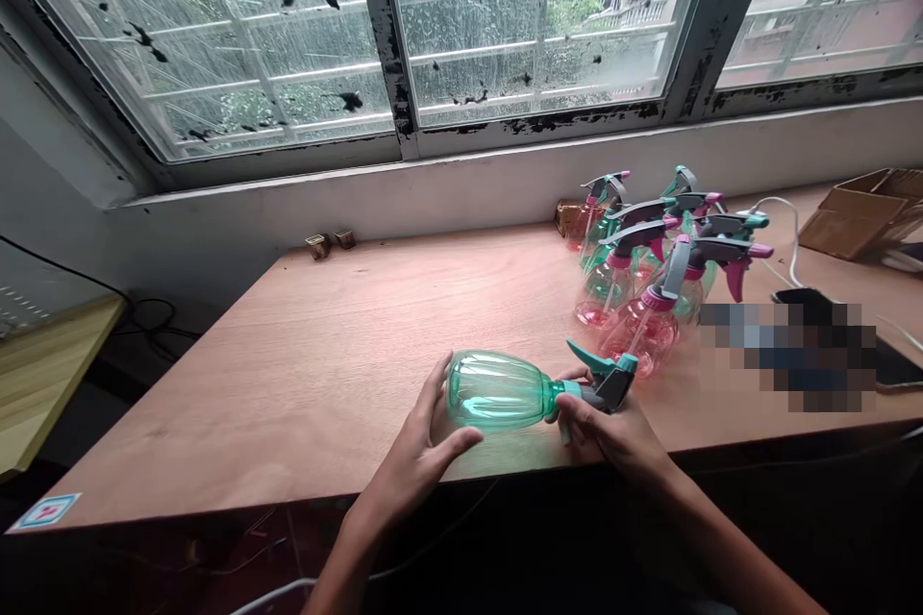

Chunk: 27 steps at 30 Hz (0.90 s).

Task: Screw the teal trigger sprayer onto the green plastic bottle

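Observation:
A clear green spray bottle (497, 391) lies sideways in the air just above the table's front edge, its base to the left and its grey-and-teal spray head to the right. My right hand (621, 430) is closed around the neck and spray head. At the base end, my left hand (418, 456) cups the bottle, its fingers behind and thumb along the near side; part of those fingers is hidden. Beyond my right hand stand several more spray bottles, upright and close together, among them a pink one (653, 332) nearest to it.
The wooden table (346, 356) runs below a barred window. At the right are an open cardboard box (858, 211), a white cable (796, 245) and a dark flat device (898, 356) beside a blurred patch. Two small brownish blocks (317, 247) sit by the wall.

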### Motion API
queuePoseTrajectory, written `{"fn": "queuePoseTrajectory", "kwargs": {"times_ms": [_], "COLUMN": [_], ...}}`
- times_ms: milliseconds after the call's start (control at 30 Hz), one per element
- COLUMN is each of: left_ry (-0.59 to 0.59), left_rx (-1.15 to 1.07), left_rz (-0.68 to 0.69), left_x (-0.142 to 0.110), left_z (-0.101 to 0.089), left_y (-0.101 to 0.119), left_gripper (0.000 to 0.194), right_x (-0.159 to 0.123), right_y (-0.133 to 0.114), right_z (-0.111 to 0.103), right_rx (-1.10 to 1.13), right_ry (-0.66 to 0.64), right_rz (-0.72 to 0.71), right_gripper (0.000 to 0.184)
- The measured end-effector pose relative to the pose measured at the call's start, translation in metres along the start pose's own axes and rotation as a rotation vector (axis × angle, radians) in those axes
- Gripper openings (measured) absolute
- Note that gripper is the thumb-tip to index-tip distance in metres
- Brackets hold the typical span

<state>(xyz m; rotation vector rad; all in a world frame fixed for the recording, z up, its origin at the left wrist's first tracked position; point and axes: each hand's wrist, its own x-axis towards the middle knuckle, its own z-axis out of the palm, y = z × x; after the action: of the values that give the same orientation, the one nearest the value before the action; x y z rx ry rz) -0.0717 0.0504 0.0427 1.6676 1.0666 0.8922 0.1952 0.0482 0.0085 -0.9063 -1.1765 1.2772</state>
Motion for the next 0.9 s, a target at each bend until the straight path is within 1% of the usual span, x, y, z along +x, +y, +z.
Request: {"fn": "queuePoseTrajectory", "kwargs": {"times_ms": [67, 100, 200, 267, 333, 467, 567, 633, 733, 900], "left_ry": [0.004, 0.002, 0.024, 0.06, 0.064, 0.042, 0.054, 0.043, 0.034, 0.057], "left_rx": [0.022, 0.061, 0.17, 0.168, 0.117, -0.006, 0.033, 0.063, 0.031, -0.095], "left_rz": [0.015, 0.037, 0.119, 0.146, 0.136, 0.074, 0.1, 0.125, 0.139, 0.044], "left_x": [0.0012, 0.0019, 0.0028, 0.0024, 0.0014, 0.0008, 0.0024, 0.0033, 0.0029, -0.0002], "left_z": [-0.001, -0.0013, -0.0005, 0.0007, 0.0013, 0.0002, -0.0011, -0.0014, -0.0017, -0.003], "left_y": [0.001, 0.0013, 0.0007, -0.0009, -0.0021, -0.0004, 0.0015, 0.0011, -0.0013, 0.0005], "left_gripper": [0.072, 0.068, 0.068, 0.068, 0.066, 0.06, 0.052, 0.053, 0.055, 0.039], "right_x": [-0.0002, -0.0001, 0.0016, 0.0032, 0.004, 0.0022, 0.0008, 0.0012, 0.0027, 0.0027], "right_y": [-0.0007, -0.0013, -0.0034, -0.0047, -0.0051, -0.0024, 0.0007, 0.0016, 0.0012, 0.0002], "right_z": [0.0001, 0.0001, 0.0006, 0.0014, 0.0021, 0.0013, -0.001, -0.0023, -0.0028, -0.0019], "right_rx": [-0.003, -0.001, 0.029, 0.035, 0.019, -0.015, -0.027, -0.008, 0.039, 0.027], "right_ry": [-0.005, 0.002, 0.009, 0.001, 0.001, -0.007, -0.018, -0.012, -0.001, 0.003], "right_rz": [0.002, 0.0, 0.004, 0.023, 0.034, 0.024, 0.039, 0.037, 0.018, 0.001], "right_gripper": [0.031, 0.031, 0.032, 0.033, 0.033, 0.032, 0.033, 0.033, 0.03, 0.029]}}
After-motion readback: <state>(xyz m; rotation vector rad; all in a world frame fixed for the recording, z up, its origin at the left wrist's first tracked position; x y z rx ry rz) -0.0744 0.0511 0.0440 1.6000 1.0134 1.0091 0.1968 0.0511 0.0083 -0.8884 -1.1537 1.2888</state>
